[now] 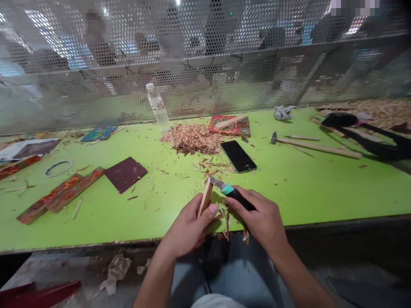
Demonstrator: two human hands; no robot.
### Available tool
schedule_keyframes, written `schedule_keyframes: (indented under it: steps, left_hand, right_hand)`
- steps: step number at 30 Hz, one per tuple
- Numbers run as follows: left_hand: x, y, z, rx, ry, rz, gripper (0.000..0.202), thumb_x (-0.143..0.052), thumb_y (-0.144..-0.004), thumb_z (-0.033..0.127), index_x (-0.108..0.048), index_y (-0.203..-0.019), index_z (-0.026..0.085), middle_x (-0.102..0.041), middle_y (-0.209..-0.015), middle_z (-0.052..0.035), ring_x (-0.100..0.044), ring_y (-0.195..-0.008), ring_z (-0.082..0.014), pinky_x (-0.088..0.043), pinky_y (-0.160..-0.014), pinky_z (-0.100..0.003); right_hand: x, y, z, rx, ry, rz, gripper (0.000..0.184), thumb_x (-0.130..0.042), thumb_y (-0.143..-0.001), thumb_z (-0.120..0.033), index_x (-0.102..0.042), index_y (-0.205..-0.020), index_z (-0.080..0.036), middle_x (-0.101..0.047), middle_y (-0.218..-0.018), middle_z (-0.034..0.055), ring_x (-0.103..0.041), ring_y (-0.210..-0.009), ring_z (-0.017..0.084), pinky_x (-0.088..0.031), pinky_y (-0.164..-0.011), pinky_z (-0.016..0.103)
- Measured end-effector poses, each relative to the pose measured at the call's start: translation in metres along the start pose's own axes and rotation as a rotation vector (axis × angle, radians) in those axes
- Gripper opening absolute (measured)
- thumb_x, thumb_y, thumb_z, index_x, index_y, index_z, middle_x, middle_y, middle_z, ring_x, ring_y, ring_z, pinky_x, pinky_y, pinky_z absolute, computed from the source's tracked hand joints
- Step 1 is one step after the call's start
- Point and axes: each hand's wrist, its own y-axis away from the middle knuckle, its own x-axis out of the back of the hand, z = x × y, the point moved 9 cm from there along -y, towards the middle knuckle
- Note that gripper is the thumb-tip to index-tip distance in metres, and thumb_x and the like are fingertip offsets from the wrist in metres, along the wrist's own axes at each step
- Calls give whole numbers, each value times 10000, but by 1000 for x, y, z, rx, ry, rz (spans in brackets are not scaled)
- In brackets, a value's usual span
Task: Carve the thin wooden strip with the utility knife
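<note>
My left hand (189, 224) is closed round a short, pale wood strip (205, 197), which points up and away from me at the table's front edge. In my right hand (265, 214) is a utility knife (236, 194) with a black and teal handle. Its blade touches or lies very close to the strip's top end; exact contact is hard to make out. Curled wood shavings (226, 218) hang at the edge between my hands. Beyond them lies a black smartphone (239, 156), beside a heap of wood shavings (195, 137).
A water bottle (158, 108) stands behind the heap. Rightward lie a hammer (316, 146) and a black strap-like object (362, 128). Painted wood strips (61, 192), brown sandpaper (126, 174) and a ring (58, 168) are on the left. A perforated metal screen (199, 77) borders the back.
</note>
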Motion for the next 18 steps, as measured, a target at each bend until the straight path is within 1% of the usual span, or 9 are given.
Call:
schedule_keyframes:
  steps: [3, 6, 8, 10, 12, 16, 18]
  left_hand:
    - [0, -1, 0, 23, 1, -35, 504, -694, -903, 672, -488, -1077, 246, -334, -575, 131, -263, -394, -50, -260, -323, -150]
    - [1, -1, 1, 31, -46, -29, 519, -710, -887, 678, -464, -1038, 247, -348, -558, 136, -289, -377, -50, -266, -320, -151]
    - [1, -1, 0, 35, -65, -34, 522, -708, -884, 685, -452, -1020, 250, -350, -558, 137, -293, -374, -51, -262, -323, -158]
    - [0, -1, -2, 39, -68, -27, 523, -695, -883, 699, -455, -1015, 253, -343, -566, 136, -280, -380, -57, -252, -329, -171]
    - [3, -2, -2, 30, -92, 13, 519, -677, -886, 711, -474, -1013, 250, -346, -569, 130, -279, -391, -67, -243, -345, -189]
    - [11, -2, 5, -39, -204, 102, 479, -653, -917, 678, -559, -1025, 221, -425, -599, 96, -361, -452, -90, -294, -432, -218]
    - [10, -1, 11, -74, -240, 109, 464, -617, -950, 658, -595, -1059, 207, -458, -617, 80, -397, -488, -101, -326, -469, -222]
  right_hand:
    - [-3, -1, -6, 50, -18, -54, 381, -601, -1052, -519, -756, -1212, -210, -799, -996, 85, -760, -847, 222, -542, -770, 304]
    - [-7, -1, -18, 145, -53, -153, 449, -562, -1046, -598, -780, -1140, -216, -773, -846, 39, -732, -734, 188, -527, -684, 279]
    - [-8, -1, -24, 183, -63, -188, 482, -532, -1051, -619, -786, -1116, -214, -745, -781, 21, -711, -692, 176, -511, -640, 272]
    - [-7, -1, -25, 188, -61, -186, 507, -510, -1059, -624, -787, -1116, -202, -736, -769, 26, -701, -687, 178, -505, -632, 276]
    - [-7, -1, -24, 178, -56, -172, 523, -503, -1061, -623, -785, -1130, -188, -740, -788, 41, -702, -705, 187, -510, -647, 283]
    - [-9, -1, -18, 137, -56, -143, 516, -544, -1036, -641, -791, -1145, -202, -756, -816, 48, -718, -739, 200, -527, -685, 289]
    - [-8, -2, -11, 91, -49, -110, 481, -572, -1029, -626, -793, -1153, -217, -780, -867, 53, -735, -768, 206, -540, -714, 291]
